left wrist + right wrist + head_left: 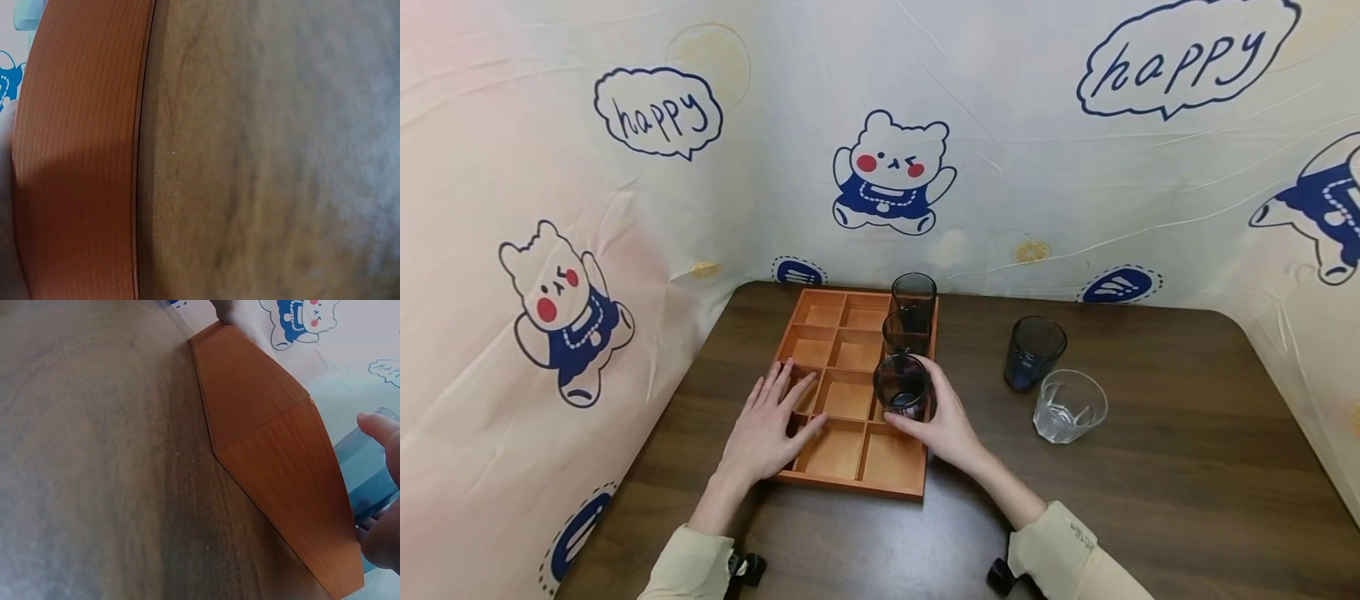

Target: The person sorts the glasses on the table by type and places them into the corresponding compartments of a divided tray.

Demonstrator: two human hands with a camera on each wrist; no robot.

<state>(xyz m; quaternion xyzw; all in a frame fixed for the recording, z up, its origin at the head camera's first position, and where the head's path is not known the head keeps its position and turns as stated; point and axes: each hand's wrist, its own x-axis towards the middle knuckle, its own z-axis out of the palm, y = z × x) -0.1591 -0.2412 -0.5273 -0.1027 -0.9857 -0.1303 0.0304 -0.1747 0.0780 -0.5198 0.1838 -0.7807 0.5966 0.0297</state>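
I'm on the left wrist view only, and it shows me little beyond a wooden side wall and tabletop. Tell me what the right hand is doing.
Observer: In the head view, the right hand grips a dark glass at the right-hand column of the wooden tray, third compartment from the far end.

Operator: Understood. Now report what stands to the right of that tray.

Observer: Two glasses stand on the table there: a clear glass, and a second dark glass just beyond it.
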